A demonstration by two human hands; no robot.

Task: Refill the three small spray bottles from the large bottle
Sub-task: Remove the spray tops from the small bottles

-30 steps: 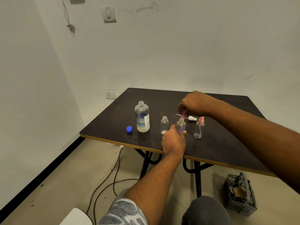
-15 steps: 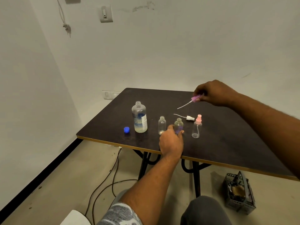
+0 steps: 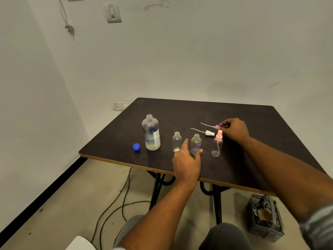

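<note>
- Since half a second ago, the right hand (image 3: pixel 234 131) has come down from above the tabletop (image 3: pixel 261 141) to its surface, and the left hand (image 3: pixel 187 163) has loosened its hold.
- Dark tabletop: it carries every bottle and cap in a loose row near its front edge.
- Crate (image 3: pixel 264 217): it stands on the floor at the right, under the tabletop's edge.
- Left hand: the fingers are spread and fairly straight. The thumb rises between two small bottles and a fingertip lies at the middle bottle's base.
- Right hand: it pinches the purple spray head (image 3: pixel 217 126), whose tube points left along the tabletop.
- Large bottle (image 3: pixel 151 134): upright and uncapped, left of the small ones, with a little liquid at the bottom.
- Left small bottle (image 3: pixel 177 142): upright, open-necked.
- Middle small bottle (image 3: pixel 196 144): upright, open-necked, with a purple tint near its base.
- Right small bottle (image 3: pixel 217 146): upright, with its pink sprayer on.
- White spray head (image 3: pixel 210 132): it lies behind the small bottles, just in front of the purple one.
- Blue cap (image 3: pixel 136 147): it sits just left of the large bottle.
</note>
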